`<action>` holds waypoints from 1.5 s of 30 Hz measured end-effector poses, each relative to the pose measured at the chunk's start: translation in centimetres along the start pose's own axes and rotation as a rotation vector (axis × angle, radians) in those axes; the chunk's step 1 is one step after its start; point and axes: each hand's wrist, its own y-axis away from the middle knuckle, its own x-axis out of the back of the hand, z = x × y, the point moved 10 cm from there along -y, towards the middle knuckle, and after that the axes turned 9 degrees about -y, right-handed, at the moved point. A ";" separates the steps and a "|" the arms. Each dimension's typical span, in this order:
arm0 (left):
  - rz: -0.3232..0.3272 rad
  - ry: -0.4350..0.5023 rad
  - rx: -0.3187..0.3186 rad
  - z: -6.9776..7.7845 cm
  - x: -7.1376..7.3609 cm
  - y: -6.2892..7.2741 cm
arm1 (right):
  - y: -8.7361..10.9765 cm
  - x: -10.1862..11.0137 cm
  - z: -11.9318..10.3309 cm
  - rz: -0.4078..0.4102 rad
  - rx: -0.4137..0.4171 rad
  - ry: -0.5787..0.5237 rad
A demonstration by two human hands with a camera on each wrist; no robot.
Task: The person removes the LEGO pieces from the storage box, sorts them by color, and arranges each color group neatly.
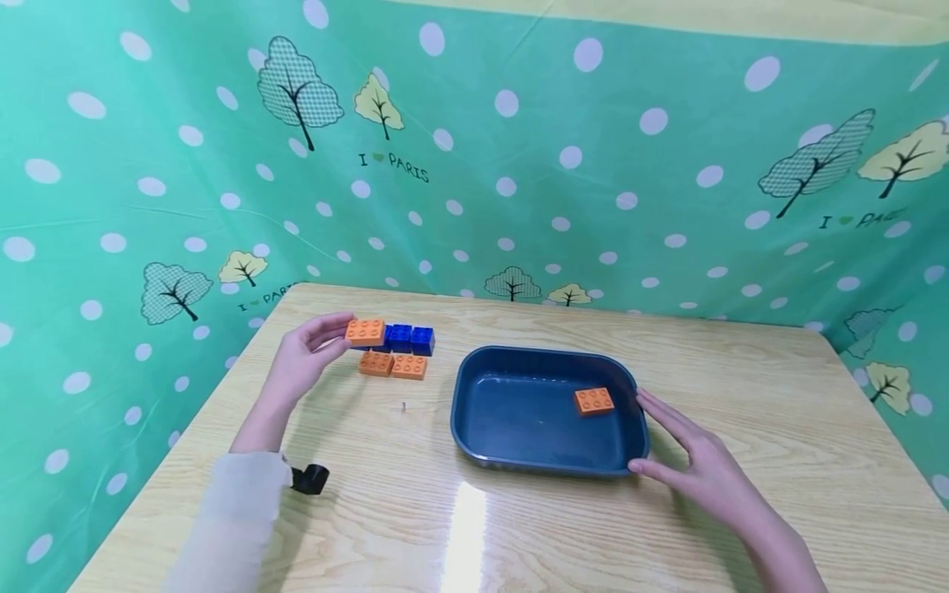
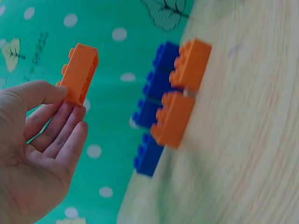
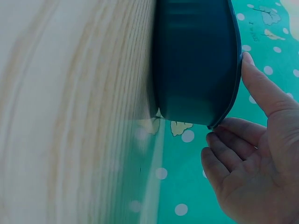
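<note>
My left hand pinches an orange brick between thumb and fingers, lifted just above the table; the same orange brick shows in the left wrist view at my fingertips. Beside it on the table lie two more orange bricks and a row of blue bricks. A dark blue tray holds one orange brick. My right hand rests with straight fingers against the tray's right rim.
A wooden table stretches around the tray. A green dotted curtain closes the back and sides. A small black object lies by my left sleeve.
</note>
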 end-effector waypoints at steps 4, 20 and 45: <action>-0.007 -0.024 0.007 -1.4 0.8 0.1 | 0.0 0.0 0.0 0.001 0.003 0.006; -0.124 -0.153 0.123 -6.7 1.2 -1.0 | 0.0 0.0 0.0 0.000 0.015 0.002; -0.119 -0.183 0.141 -9.0 0.4 -1.8 | 0.0 -0.1 0.0 -0.004 0.005 0.000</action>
